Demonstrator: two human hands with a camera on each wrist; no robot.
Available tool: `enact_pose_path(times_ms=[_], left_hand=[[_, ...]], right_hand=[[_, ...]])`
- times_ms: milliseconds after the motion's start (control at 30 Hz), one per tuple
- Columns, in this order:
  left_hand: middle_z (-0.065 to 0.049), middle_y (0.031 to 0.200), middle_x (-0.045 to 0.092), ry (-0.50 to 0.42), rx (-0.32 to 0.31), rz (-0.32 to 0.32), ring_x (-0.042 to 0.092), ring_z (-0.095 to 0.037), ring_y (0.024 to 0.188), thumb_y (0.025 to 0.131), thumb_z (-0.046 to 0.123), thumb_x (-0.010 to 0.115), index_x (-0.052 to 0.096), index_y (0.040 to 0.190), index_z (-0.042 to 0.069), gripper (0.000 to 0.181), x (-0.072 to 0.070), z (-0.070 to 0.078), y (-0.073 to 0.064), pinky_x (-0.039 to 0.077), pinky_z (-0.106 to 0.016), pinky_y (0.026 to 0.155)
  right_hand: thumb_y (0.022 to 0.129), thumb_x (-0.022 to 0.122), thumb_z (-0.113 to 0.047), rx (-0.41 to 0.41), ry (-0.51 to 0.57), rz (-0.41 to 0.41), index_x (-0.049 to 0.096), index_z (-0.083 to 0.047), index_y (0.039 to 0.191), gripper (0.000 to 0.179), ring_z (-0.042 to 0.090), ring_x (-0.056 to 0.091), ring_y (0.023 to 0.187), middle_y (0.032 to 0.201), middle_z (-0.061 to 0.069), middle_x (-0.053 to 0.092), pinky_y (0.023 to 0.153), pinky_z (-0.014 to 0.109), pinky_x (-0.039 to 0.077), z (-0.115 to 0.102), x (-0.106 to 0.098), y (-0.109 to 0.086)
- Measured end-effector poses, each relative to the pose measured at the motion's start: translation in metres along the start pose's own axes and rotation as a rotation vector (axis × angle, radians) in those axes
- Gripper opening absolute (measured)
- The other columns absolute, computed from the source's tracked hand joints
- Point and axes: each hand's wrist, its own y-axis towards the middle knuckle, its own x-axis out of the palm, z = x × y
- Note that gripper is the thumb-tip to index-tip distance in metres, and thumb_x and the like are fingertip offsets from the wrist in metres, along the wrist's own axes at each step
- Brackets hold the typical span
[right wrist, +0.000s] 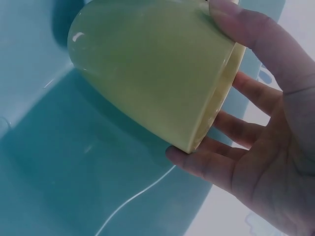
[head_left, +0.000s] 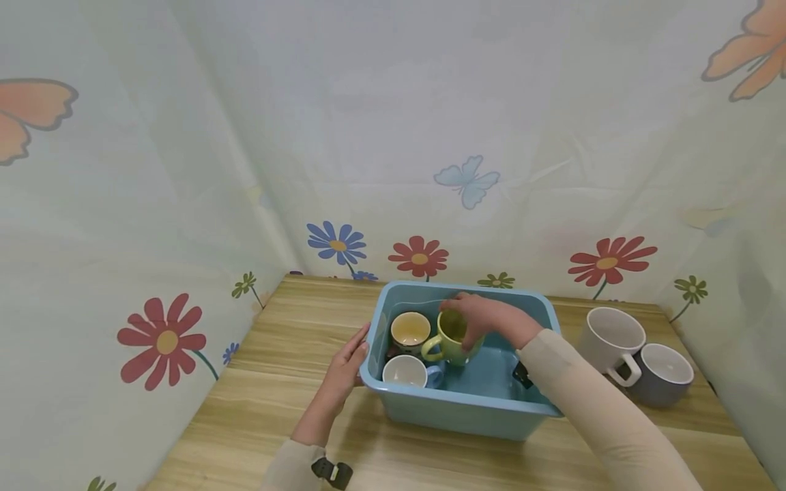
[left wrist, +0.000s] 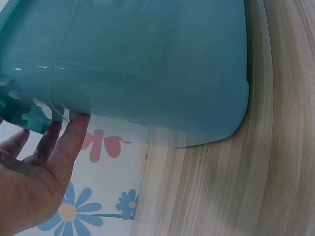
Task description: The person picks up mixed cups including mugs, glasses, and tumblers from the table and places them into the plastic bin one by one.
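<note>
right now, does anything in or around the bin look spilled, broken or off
Nothing stands out: no spill or damage shows. In the bin, the yellow-lined cup and blue-handled cup stand upright; the right hand grips the green mug. Outside, the white mug and gray cup stand upright too.
</note>
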Motion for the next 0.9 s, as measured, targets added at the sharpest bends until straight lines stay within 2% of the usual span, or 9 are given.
enact_pose_path(times_ms=[900], left_hand=[[-0.027,0.157,0.045,-0.030,0.010,0.001,0.066,-0.031,0.111,0.109,0.025,0.045,0.037,0.159,0.011,0.053,0.001,0.003,-0.002,0.062,-0.033,0.072]], right_hand=[[0.072,0.093,-0.015,0.009,-0.009,-0.016,0.053,-0.018,0.148,0.086,0.033,0.055,0.123,0.144,0.016,0.055,0.103,0.057,0.055,0.003,0.012,0.013]])
